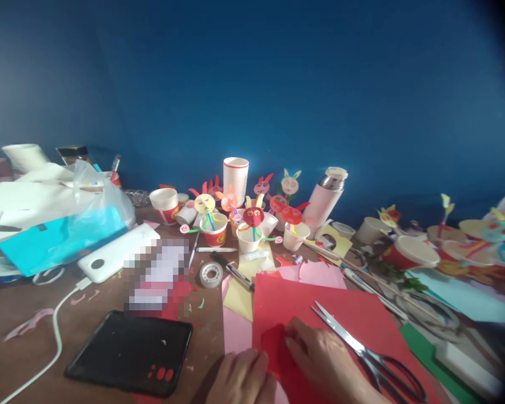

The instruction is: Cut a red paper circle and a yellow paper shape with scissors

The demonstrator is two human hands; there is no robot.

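A large sheet of red paper (pixel 320 292) lies over pink paper (pixel 238 336) on the table. At the lower left edge of the red sheet is my left hand (pixel 244 379), its fingers curled close together. My right hand (pixel 317 356) rests on the red sheet with fingers bent down and drawn together. What either set of fingertips grips, if anything, is hidden. A bit of pink paper shows between the hands. Just right of my right hand, scissors (pixel 362 349) with black handles lie on the red paper, blades slightly apart.
Paper cups with decorated paper faces (pixel 253 216) stand behind the sheet, near a pink thermos (pixel 325 199). A tape roll (pixel 211 274) and black marker (pixel 234 271) lie closer. Leftward are a black phone case (pixel 130 350), white power bank (pixel 120 252) and cable (pixel 55 320).
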